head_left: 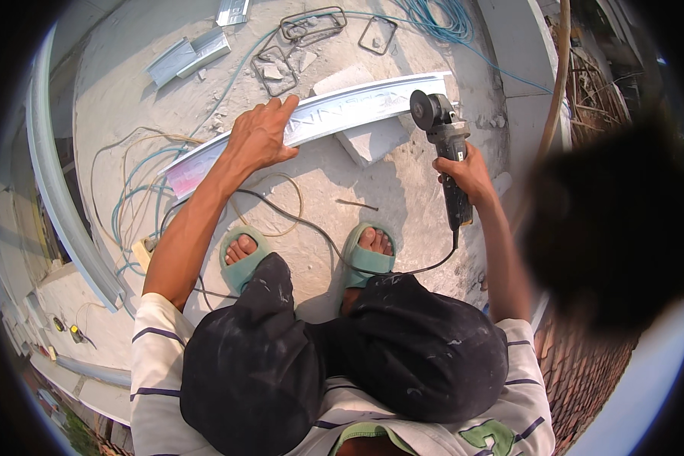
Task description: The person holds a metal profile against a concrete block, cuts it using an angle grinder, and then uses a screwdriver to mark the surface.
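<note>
With fingers closed round its edges, my left hand (pixel 262 137) grips a silvery metal channel (pixel 342 108) toward its left part. The channel lies slantwise ahead of my feet, its right part over a pale block (pixel 372 140). My right hand (pixel 467 176) is wrapped round the body of a black angle grinder (pixel 452 152), held upright. The grinder's dark disc (pixel 425 112) is at the channel's right end; whether it touches the metal I cannot tell. A black power cord (pixel 403 271) runs from the grinder's lower end across the floor between my feet.
Short channel offcuts (pixel 188 57) and bent wire frames (pixel 311 26) lie on the far floor. A blue hose (pixel 441 15) is coiled at the back. Looped cables (pixel 140 182) lie left, beside a long metal profile (pixel 53 175). A dark blurred shape (pixel 615 228) covers the right side.
</note>
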`<state>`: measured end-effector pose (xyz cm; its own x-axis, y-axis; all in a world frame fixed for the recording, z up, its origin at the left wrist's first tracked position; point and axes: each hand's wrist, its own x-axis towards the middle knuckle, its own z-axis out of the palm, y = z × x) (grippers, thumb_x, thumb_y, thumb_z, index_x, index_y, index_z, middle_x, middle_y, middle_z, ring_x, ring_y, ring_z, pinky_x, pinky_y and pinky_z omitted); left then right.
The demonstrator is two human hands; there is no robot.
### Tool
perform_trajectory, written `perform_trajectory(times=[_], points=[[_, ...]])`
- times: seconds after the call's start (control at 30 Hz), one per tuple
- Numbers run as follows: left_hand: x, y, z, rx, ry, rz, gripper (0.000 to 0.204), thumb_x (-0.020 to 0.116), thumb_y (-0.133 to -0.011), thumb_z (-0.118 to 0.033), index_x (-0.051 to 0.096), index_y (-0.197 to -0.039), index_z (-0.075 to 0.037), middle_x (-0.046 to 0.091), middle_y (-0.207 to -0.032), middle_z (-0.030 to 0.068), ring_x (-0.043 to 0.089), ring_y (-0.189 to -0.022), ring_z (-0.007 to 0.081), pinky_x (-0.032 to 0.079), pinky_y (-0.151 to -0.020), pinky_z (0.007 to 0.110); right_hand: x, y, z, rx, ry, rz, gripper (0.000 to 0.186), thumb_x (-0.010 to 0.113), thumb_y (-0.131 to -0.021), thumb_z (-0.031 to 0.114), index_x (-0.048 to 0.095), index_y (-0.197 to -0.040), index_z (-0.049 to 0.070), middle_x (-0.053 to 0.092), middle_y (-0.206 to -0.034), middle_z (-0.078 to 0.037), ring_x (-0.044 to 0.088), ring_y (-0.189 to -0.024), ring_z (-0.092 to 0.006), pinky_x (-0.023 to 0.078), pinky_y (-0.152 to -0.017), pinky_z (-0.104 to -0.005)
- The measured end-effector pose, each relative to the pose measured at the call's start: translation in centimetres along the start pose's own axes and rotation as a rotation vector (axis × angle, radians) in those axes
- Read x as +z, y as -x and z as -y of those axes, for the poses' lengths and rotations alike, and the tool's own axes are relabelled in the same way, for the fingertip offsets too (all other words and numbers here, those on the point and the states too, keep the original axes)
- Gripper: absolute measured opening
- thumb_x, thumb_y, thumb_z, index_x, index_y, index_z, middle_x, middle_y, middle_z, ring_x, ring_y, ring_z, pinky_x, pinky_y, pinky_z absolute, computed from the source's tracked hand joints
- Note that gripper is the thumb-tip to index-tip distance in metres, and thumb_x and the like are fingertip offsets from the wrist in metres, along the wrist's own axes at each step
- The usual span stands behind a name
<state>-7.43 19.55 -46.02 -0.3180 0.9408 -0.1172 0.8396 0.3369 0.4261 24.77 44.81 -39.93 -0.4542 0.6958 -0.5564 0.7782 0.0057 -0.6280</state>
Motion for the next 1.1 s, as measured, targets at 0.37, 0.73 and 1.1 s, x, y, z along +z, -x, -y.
perform_trajectory(times=[0.37, 0.73, 1.1], points=[[0.9, 0.0, 0.6, 0.008, -0.006, -0.010, 0.083, 0.089, -0.067, -0.028, 0.050, -0.138, -0.012, 0.065, -0.111, 0.0174, 0.068, -0.104, 0.0392, 0.056, -0.086, 0.049, 0.0, 0.0, 0.5, -0.029, 0.021, -0.022, 0.039, 0.078, -0.074, 0.017, 0.064, -0.103, -0.004, 0.067, -0.078, -0.009, 0.064, -0.065, -0.0166, 0.054, -0.062, -0.0336], [0.8, -0.1, 0.7, -0.008, 0.012, 0.017, 0.083, 0.089, -0.068, -0.030, 0.051, -0.140, -0.013, 0.066, -0.113, 0.0185, 0.069, -0.104, 0.0396, 0.057, -0.087, 0.049, -0.3, -0.1, -0.3, -0.014, 0.057, -0.019, 0.038, 0.082, -0.075, 0.016, 0.060, -0.101, -0.001, 0.065, -0.080, -0.008, 0.066, -0.064, -0.0171, 0.056, -0.059, -0.0346], [0.9, 0.1, 0.8, -0.012, 0.065, 0.025, 0.085, 0.091, -0.068, -0.031, 0.050, -0.141, -0.012, 0.067, -0.111, 0.0183, 0.068, -0.103, 0.0403, 0.056, -0.088, 0.049, -0.2, 0.0, -0.1, 0.001, 0.074, -0.030, 0.038, 0.079, -0.073, 0.017, 0.063, -0.102, -0.001, 0.066, -0.082, -0.006, 0.062, -0.068, -0.0154, 0.053, -0.065, -0.0340]])
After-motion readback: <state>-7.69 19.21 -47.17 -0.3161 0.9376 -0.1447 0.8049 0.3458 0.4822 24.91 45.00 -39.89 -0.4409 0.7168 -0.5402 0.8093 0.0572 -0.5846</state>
